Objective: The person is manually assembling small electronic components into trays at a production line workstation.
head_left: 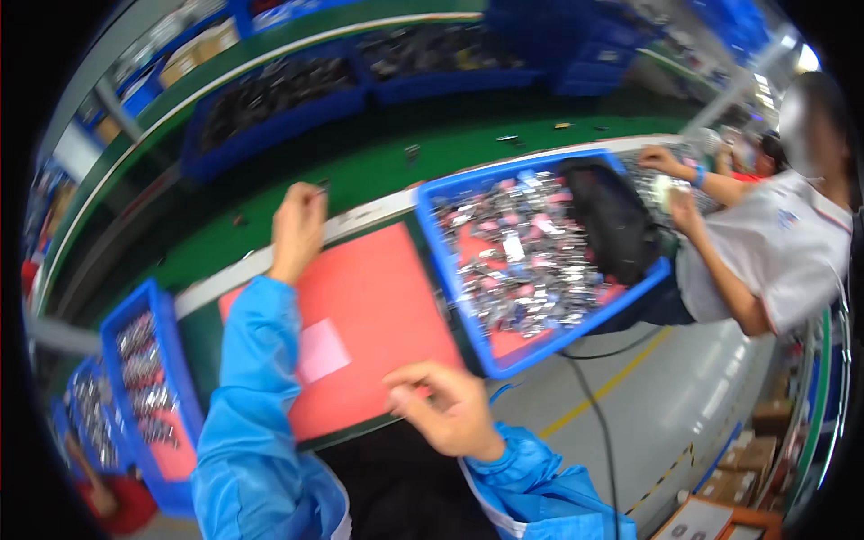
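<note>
My left hand [300,232] reaches over the far edge of a red mat [387,297], its fingers pinched together. A small dark piece shows at the fingertips, too blurred to name. Over the mat's near right corner hovers my right hand [447,412], loosely curled, with a gap between thumb and fingers and nothing visible in it. A pale pink square sheet [322,351] lies on the mat, beside my left sleeve. Right of the mat, a blue tray [498,367] holds many small shiny metal pieces [531,261] and a black cloth or bag [612,220].
Another blue tray [184,405] with rows of metal pieces stands at the left. Beyond the mat runs a green conveyor belt [360,171] carrying a few small parts. Blue bins [279,108] of dark parts line its far side. A co-worker [765,243] handles pieces at the right.
</note>
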`<move>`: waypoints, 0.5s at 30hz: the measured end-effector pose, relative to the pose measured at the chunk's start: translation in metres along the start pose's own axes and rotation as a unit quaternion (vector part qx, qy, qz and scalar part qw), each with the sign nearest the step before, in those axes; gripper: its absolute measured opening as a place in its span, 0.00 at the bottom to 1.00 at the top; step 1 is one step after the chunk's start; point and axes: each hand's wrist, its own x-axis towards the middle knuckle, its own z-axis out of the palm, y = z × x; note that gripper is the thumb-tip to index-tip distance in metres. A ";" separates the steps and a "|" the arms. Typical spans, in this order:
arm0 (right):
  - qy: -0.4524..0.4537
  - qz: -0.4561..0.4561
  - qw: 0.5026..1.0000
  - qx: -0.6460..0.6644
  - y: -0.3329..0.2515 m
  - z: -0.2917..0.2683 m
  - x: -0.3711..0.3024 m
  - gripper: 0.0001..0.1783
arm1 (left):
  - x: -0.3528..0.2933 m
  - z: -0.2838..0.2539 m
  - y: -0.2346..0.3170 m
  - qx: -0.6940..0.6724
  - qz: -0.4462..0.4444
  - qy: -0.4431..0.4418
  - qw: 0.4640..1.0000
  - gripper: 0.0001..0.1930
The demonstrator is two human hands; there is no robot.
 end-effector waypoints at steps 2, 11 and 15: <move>0.075 -0.016 0.997 -0.012 0.005 -0.009 0.006 0.11 | -0.028 0.002 0.049 -0.333 -0.076 -0.100 0.935 0.07; 0.115 -0.027 0.992 0.039 -0.002 0.008 0.062 0.19 | -0.145 -0.058 0.105 -0.637 -0.280 -0.163 0.700 0.08; 0.025 -0.075 0.995 -0.054 0.013 0.010 0.069 0.19 | -0.160 -0.059 0.093 -0.717 -0.349 -0.180 0.576 0.10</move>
